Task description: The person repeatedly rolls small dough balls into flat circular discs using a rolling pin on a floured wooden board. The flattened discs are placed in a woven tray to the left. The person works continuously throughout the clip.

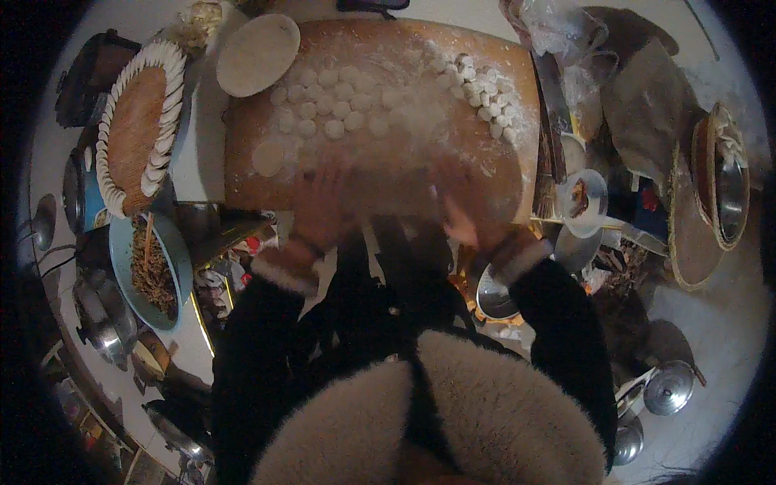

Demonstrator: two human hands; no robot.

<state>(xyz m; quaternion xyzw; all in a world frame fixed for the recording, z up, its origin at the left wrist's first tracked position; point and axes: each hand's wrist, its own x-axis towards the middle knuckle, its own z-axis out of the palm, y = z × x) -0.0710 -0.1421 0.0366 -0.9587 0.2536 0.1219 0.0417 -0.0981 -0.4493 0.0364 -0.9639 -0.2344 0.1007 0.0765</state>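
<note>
On a floured wooden board (485, 176), my left hand (324, 200) lies near the front edge with its fingers pointing away from me, blurred. My right hand (461, 203) is over the board's front edge farther right, also blurred; what is under either hand cannot be made out. Beyond the hands lie several flattened dough discs (334, 128). One larger dough wrapper (268, 159) lies left of my left hand. Small floured dough pieces (494, 109) are grouped at the far right of the board. A hazy pale patch blurs the middle.
A pale round plate (259, 56) overlaps the board's far left corner. A woven tray edged with dumplings (139, 127) stands left, above a blue bowl of filling (151, 267) with chopsticks. A clear bowl (583, 203) and plastic bags (567, 36) are at right.
</note>
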